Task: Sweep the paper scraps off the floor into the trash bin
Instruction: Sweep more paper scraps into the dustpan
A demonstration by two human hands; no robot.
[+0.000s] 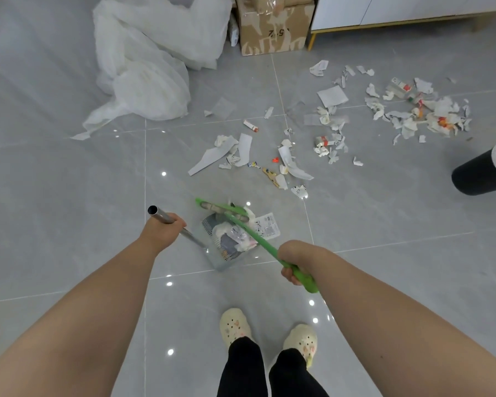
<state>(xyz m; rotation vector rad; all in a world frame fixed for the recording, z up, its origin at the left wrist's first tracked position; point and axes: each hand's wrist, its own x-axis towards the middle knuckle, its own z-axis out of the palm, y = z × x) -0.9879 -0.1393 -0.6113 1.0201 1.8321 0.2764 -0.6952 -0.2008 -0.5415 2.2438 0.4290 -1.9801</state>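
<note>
My left hand (162,229) grips the metal handle (158,214) of a clear dustpan (221,257) that rests on the grey tile floor in front of me. Several scraps lie inside the pan. My right hand (294,260) is closed around the green broom's handle (258,242); its head (222,209) sits at the pan's far edge, beside a printed white scrap (267,226). Paper scraps (241,151) are scattered across the floor beyond, with a denser pile (421,113) at the far right. A black trash bin (484,170) with a white liner stands at the right edge.
A heap of white plastic sheeting (149,55) lies at the back left. Cardboard boxes (274,24) stand against the back, beside a white cabinet on gold legs (398,12). My feet in cream clogs (267,333) are just behind the dustpan.
</note>
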